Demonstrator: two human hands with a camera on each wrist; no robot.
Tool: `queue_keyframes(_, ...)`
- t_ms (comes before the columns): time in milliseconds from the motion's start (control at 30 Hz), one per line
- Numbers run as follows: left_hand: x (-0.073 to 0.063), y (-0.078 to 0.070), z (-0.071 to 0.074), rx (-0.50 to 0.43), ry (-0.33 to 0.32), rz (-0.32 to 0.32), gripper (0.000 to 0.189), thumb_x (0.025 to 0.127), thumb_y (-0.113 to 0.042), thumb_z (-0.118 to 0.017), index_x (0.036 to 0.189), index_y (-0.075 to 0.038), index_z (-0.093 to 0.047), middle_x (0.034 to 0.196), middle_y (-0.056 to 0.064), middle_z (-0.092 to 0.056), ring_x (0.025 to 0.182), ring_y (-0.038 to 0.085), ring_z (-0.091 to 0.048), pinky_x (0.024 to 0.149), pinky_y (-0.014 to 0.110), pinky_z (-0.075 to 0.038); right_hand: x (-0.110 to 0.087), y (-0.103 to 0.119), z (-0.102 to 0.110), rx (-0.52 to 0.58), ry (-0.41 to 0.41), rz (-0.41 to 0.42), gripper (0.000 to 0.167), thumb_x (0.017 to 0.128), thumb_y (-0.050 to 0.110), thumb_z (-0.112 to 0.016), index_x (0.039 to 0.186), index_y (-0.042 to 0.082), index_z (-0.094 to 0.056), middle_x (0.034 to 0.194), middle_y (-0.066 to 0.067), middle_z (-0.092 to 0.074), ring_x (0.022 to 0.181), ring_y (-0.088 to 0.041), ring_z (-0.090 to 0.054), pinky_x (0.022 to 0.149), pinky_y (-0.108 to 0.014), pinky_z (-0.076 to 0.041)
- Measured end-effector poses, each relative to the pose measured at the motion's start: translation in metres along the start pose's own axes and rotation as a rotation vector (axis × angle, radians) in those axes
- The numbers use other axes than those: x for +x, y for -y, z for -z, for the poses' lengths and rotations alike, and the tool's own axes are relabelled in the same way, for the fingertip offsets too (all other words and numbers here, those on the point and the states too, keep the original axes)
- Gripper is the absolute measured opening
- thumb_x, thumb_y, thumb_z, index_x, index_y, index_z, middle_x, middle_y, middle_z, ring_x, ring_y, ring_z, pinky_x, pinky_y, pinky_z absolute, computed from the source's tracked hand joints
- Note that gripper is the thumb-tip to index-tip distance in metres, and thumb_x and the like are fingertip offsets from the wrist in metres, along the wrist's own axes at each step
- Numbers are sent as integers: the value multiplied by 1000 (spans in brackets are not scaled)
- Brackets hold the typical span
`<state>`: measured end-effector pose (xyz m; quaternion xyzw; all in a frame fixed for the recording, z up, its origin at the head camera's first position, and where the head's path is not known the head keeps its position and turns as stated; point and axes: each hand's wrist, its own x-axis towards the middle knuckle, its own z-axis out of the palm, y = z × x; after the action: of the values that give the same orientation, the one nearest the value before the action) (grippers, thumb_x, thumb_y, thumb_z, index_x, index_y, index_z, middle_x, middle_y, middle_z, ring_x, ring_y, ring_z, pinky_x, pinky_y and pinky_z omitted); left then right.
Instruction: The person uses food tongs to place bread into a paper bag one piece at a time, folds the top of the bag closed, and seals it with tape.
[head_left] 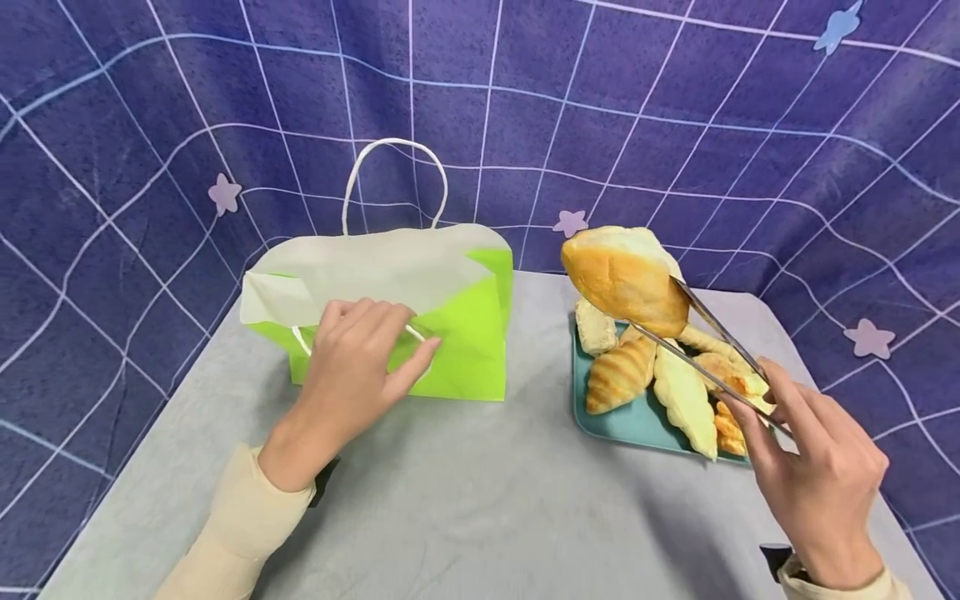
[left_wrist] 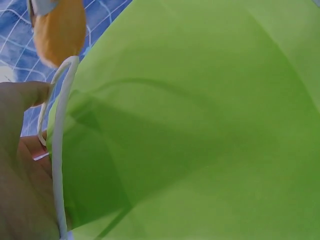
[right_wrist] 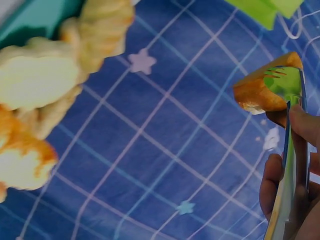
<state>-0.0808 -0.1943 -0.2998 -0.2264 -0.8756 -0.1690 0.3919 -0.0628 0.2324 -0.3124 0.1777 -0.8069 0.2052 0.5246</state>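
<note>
A green paper bag (head_left: pixel 465 350) with a white inside and white cord handles stands on the left of the table. My left hand (head_left: pixel 360 358) grips its front rim near the cord; in the left wrist view the thumb lies by the white handle (left_wrist: pixel 60 150) and the fingers are partly hidden behind the bag. My right hand (head_left: pixel 821 467) holds metal tongs (head_left: pixel 712 379). Between the tongs' ends is a golden-brown bread roll (head_left: pixel 626 279), raised above a teal tray (head_left: pixel 622 427). The right wrist view shows the roll (right_wrist: pixel 262 92) clamped at the tongs' slotted end.
Several other breads lie on the tray, among them a striped croissant-shaped one (head_left: pixel 621 375) and a long pale one (head_left: pixel 684 402). The grey table (head_left: pixel 510 500) reaches back to a purple-blue gridded cloth (head_left: pixel 525 108) with star shapes.
</note>
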Motion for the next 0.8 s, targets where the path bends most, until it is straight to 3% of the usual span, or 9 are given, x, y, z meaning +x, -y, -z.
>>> queue_keyframes(100, 1, -1, 2, 6, 17, -7, 28, 93, -36, -61, 88, -8, -63, 76, 4, -61, 72, 26, -56, 74, 42, -36, 10, 15, -5, 70, -50, 14, 46, 90, 48, -69, 110, 7, -77, 72, -18, -65, 59, -20, -50, 76, -5, -29)
queue_keyframes(333, 3, -3, 3, 31, 37, -31, 29, 93, -37, -62, 88, -8, -62, 75, 3, -59, 71, 26, -56, 73, 42, -37, 39, 51, -23, 216, -98, 64, 48, 90, 47, -69, 104, 2, -77, 71, -18, -66, 56, -23, -52, 73, -7, -37)
queue_keyframes(600, -3, -11, 0, 57, -22, -94, 30, 89, -36, -66, 88, -6, -64, 76, 6, -62, 70, 28, -58, 70, 44, -38, 66, 80, -53, 351, -17, 206, 45, 92, 42, -68, 112, 3, -75, 76, -11, -68, 57, -23, -58, 64, -26, -45)
queue_keyframes(800, -5, -18, 1, 80, -41, -127, 29, 90, -34, -65, 85, -6, -60, 73, 5, -59, 68, 28, -57, 69, 44, -39, 83, 95, -76, 375, 94, 288, 44, 92, 38, -70, 123, 7, -71, 82, -9, -69, 61, -21, -61, 58, -34, -47)
